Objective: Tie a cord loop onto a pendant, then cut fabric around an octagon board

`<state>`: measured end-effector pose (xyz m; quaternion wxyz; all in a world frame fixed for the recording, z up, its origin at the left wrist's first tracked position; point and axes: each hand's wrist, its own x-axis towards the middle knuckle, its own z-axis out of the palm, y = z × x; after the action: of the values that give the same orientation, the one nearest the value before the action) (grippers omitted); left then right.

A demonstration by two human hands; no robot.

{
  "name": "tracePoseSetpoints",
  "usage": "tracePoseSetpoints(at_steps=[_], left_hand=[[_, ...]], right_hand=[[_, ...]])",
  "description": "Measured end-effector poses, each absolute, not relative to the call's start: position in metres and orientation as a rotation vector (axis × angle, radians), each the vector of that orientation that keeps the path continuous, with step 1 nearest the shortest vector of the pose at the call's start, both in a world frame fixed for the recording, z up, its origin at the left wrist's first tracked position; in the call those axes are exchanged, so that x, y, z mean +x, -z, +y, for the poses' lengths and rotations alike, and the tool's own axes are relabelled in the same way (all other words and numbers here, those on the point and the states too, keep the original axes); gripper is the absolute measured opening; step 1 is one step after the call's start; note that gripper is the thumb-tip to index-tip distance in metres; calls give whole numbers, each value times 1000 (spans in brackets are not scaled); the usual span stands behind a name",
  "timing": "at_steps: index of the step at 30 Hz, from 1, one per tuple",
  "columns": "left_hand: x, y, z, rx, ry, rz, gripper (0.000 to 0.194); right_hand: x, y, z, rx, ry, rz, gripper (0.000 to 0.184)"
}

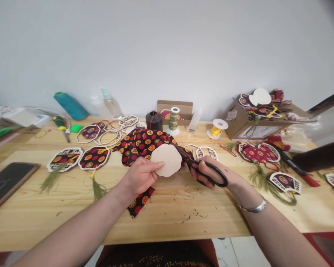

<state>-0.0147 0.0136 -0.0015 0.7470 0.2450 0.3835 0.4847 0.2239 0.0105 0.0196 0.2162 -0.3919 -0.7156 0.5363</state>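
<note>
Tabletop (156, 230) roomy in front — scissors (189, 161) perhaps touching edge of white card (167, 157).

We are wearing a shiny silver-coloured bangle (257, 208) around our right wrist, its curved band catching the light. Our left hand (144, 172) and right hand (207, 172) are showing bare, as are our left forearm (80, 218) and right forearm (275, 224). Over our lap we are sporting a dark, nearly black garment (156, 256), small yellowish flecks dotting its cloth in broken rows.
</note>
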Motion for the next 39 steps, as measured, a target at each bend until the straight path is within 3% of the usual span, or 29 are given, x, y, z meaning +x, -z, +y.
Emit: tracePoseSetpoints(at_steps=[9,22,28,39], left_hand=[[-13,3,10,538,-1009,823,19],[-13,-12,14,558,-960,834,19],[-17,-4,14,592,-954,854,21],[-23,-1,15,630,-917,865,16]], right_hand=[[225,-34,3,-1171,-1457,-1969,38],[227,-22,19,-984,-1585,-1985,51],[235,-10,18,-1026,-1541,-1948,43],[238,-13,19,-1060,-1540,-1999,45]])
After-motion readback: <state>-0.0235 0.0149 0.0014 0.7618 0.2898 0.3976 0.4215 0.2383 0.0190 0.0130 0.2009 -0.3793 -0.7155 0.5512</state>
